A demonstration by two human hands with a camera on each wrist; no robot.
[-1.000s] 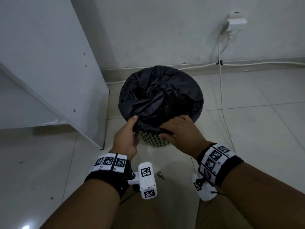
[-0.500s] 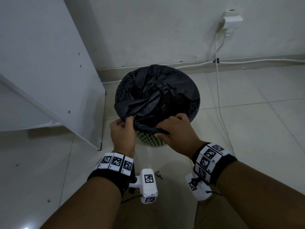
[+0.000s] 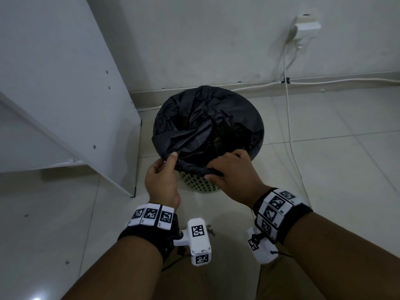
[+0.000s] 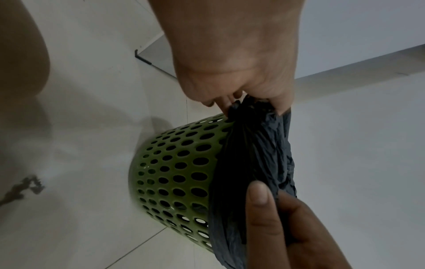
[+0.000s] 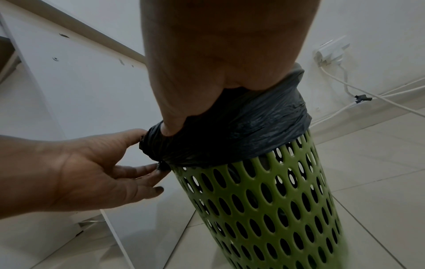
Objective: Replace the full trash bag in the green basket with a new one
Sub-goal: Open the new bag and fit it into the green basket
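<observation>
Black plastic, thin and crumpled: bag (image 3: 207,126) folded over rim of basket (image 3: 199,184), basket upright on floor (image 3: 324,180) just past both hands. Left hand (image 3: 161,182) pinching bunched hem at near-left of rim, thumb on top, fingers (image 5: 140,170) curled beneath, hem gathered into tight knot-like wad at fingertips. Right hand (image 3: 232,174) clamped over near-right of rim, fingers curled round rolled hem, thumb (image 4: 260,205) pressed against film outside. Nothing else held in either hand.

Likely step: peeling hem up off rim before lifting.

Risks, as judged: film so thin, and pulled from a small wad, could stretch and tear at left fingertips. Far side of hem, beyond fingers, stretched over rim; pulling near side only could tip or drag light basket rather than free bag. Contents barely visible in dark; a sudden release could spill them over floor. Cable (image 3: 289,118) right of right hand close enough to snag a toppled basket. No new bag in sight.
</observation>
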